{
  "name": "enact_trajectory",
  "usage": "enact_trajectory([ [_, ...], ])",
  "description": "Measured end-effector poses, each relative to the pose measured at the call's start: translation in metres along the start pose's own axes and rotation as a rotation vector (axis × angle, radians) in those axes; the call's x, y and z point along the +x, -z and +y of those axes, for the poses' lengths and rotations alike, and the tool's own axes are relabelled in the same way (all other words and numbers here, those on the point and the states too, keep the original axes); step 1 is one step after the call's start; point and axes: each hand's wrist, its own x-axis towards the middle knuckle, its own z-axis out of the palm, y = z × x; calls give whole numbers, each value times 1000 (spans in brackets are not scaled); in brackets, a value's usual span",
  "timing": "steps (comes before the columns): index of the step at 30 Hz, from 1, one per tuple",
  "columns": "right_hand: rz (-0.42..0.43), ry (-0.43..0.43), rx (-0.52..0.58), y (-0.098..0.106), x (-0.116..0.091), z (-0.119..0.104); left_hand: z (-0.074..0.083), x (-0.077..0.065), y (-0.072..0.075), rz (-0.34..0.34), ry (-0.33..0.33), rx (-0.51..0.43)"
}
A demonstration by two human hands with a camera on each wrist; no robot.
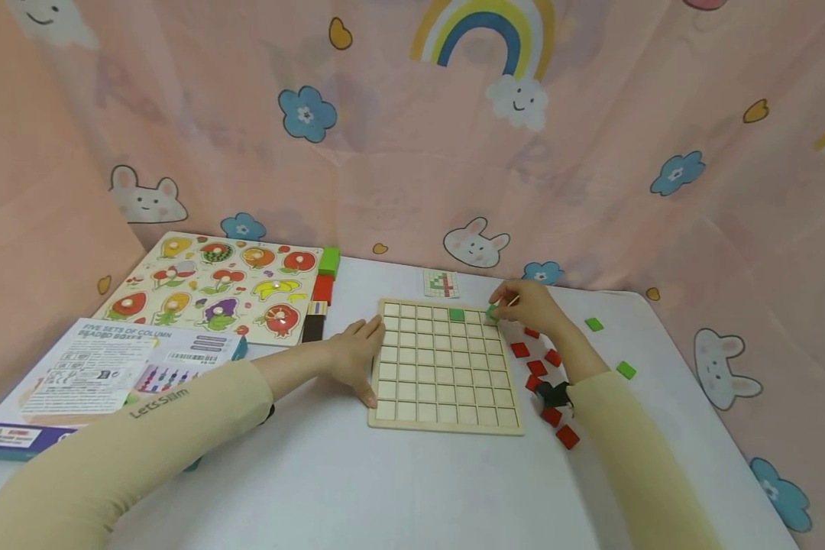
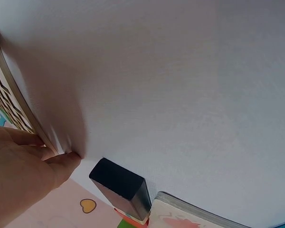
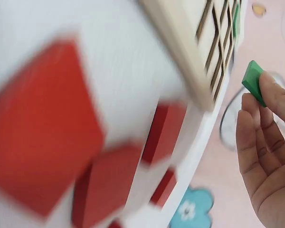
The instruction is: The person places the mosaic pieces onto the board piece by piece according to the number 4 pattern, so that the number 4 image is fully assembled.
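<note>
A wooden grid board lies on the white table between both hands. My left hand is spread along its left edge, thumb near the front corner and fingertips toward the back; the left wrist view shows the fingers against the board's side. My right hand pinches a green square tile between thumb and fingers, over the back right corner of the board. Another green tile sits in a back-row square. Several red tiles lie scattered right of the board, below my right forearm.
A small pattern card lies behind the board. Two green tiles are farther right. At left are a fruit puzzle, colored blocks and a flat box. A pink printed curtain hangs behind.
</note>
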Motion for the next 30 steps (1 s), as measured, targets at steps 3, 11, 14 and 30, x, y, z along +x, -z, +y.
enact_trajectory([
  [3, -16, 31, 11, -15, 7, -15, 0, 0, 0, -5, 2, 0],
  [11, -80, 71, -1, -38, 19, -39, 1, 0, 1, -13, -9, -1],
  [14, -103, 84, -12, -45, 22, -45, 0, 0, 1, -20, -14, 0],
  [30, -144, 59, -97, -59, 26, -56, -5, 1, 2, 23, -14, -51],
])
